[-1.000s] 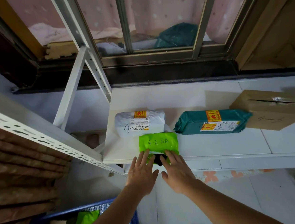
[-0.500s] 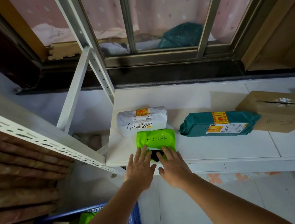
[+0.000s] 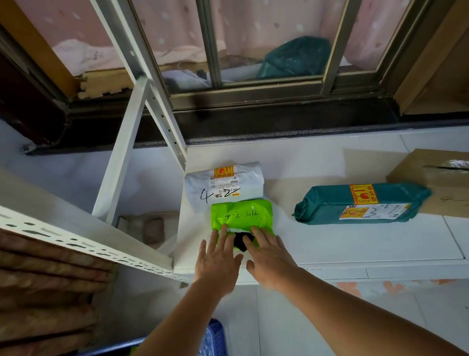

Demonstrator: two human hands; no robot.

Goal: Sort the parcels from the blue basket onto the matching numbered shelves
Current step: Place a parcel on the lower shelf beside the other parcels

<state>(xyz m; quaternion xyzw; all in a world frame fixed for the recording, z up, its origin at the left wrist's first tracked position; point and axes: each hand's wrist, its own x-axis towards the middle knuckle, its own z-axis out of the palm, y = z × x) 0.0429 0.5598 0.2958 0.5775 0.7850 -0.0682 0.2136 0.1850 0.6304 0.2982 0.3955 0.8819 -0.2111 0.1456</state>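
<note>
A bright green parcel (image 3: pixel 242 215) marked "4-2-2012" lies on the white shelf (image 3: pixel 345 242), its far edge against a white parcel (image 3: pixel 224 185) marked "4-2". My left hand (image 3: pixel 216 263) and my right hand (image 3: pixel 267 256) lie side by side at its near edge, with straight fingers pressing flat on it. A dark patch shows between the two hands. The blue basket (image 3: pixel 210 354) sits at the bottom left, partly hidden by my left arm, with parcels inside.
A teal parcel (image 3: pixel 361 203) and a brown cardboard box (image 3: pixel 446 180) lie further right on the same shelf. A white perforated shelf rail (image 3: pixel 72 241) and upright posts (image 3: pixel 164 118) stand left. The window frame runs behind.
Both hands have pushed the green parcel further back on the shelf, up against the white parcel. The view has shifted slightly.
</note>
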